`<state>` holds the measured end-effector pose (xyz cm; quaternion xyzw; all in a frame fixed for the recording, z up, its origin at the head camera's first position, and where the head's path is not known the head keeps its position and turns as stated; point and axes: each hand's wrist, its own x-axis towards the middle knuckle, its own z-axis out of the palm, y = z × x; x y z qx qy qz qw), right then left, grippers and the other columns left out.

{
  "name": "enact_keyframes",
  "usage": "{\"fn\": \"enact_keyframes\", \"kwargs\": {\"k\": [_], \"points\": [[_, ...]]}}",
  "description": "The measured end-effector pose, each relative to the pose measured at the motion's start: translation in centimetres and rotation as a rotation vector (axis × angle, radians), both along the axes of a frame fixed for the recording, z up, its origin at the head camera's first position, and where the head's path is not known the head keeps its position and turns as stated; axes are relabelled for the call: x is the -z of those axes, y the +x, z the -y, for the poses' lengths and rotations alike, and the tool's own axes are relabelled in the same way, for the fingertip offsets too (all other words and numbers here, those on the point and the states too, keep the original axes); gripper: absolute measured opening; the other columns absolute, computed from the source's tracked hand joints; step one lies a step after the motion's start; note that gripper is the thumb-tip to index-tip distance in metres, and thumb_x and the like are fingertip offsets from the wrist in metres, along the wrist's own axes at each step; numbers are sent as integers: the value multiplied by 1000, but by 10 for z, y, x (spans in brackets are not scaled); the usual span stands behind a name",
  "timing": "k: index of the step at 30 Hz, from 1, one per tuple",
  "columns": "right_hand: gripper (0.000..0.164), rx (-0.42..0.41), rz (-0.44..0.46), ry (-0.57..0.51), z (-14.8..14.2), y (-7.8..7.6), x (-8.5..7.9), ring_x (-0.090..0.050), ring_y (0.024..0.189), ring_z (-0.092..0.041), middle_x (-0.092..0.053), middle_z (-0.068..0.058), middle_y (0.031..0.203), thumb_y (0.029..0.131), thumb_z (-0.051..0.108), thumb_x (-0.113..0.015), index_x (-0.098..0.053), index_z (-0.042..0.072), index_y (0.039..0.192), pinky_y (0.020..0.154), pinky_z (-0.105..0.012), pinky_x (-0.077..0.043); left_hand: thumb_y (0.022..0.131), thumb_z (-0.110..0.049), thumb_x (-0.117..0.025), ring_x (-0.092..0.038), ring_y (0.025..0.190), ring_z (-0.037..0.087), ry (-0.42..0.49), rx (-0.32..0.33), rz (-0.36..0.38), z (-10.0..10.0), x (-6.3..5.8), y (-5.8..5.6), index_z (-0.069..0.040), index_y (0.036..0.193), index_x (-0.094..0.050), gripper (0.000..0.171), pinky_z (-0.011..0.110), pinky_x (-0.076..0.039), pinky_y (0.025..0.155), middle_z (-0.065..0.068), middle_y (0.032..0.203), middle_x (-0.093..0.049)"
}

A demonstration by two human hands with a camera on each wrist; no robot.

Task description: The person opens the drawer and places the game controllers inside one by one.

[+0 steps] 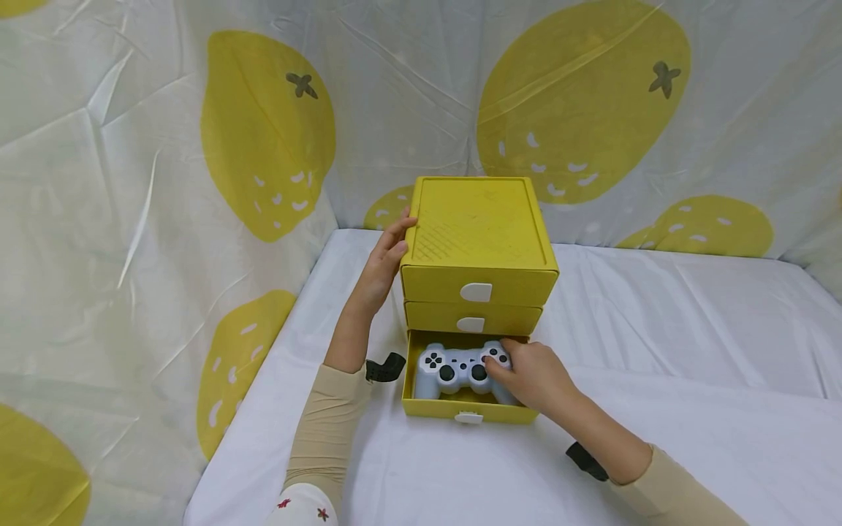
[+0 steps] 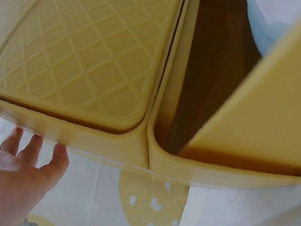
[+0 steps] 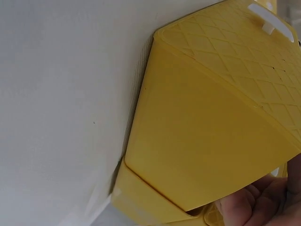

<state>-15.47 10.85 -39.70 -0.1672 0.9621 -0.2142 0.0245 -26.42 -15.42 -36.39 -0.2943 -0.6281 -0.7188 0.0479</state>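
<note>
A yellow drawer unit (image 1: 483, 226) stands on the white-covered table, its bottom drawer (image 1: 427, 409) pulled out toward me. Inside that drawer lies a pale blue and white game controller (image 1: 460, 358). My right hand (image 1: 536, 372) reaches over the drawer's right side and grips the controller's right end, thumb on top by the stick. In the right wrist view that hand is partly hidden behind the drawer wall (image 3: 197, 127). My left hand (image 1: 381, 267) touches the unit's left side with fingers extended; the left wrist view shows its fingertips along the yellow casing (image 2: 103, 146).
Two upper drawers with white pulls (image 1: 476, 292) are closed above the pulled-out one. White cloth (image 1: 658, 329) covers the table. Behind and to the left hangs a curtain (image 1: 401, 88) printed with lemons. Black straps (image 1: 386, 367) show near both wrists.
</note>
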Motion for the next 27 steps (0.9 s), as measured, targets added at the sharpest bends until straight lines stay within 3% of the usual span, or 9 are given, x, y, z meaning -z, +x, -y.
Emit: {"fn": "enact_keyframes", "kwargs": {"k": [7,12,16,22,27], "points": [[27,-37,-43,62,3,0,2,-45,53,-18,-44,-1,55,93,27,-57,-57,2,82,52,-32,-39,101,-24,-40,-9,148,15,18,17,1,-1,-1,2,5,144,-31,52,40,-13,117,5,163,-9],[29,-54,-81,86,6,2,5,-41,48,-17,-40,-2,54,94,23,-54,-51,4,73,48,-30,-35,100,-19,-38,-11,147,14,21,22,8,-2,-1,3,5,143,-31,50,38,-13,117,4,163,-8],[30,-73,-115,91,8,3,6,-39,48,-17,-38,-2,55,95,19,-51,-46,6,68,47,-30,-35,100,-30,-43,-13,147,13,16,8,6,-1,0,3,4,144,-33,56,38,-15,117,2,163,-11],[28,-84,-169,96,8,3,9,-41,50,-17,-39,-2,56,93,16,-54,-46,7,67,48,-31,-38,91,-59,-56,-14,146,11,6,-1,14,-2,-1,1,3,143,-33,84,38,-15,117,2,163,-11],[27,-99,-215,80,7,3,12,-40,51,-17,-39,-2,56,91,13,-57,-47,7,67,49,-31,-37,88,-63,-57,-14,146,11,6,-8,26,-1,-1,1,3,143,-34,89,38,-14,117,1,163,-11]]}}
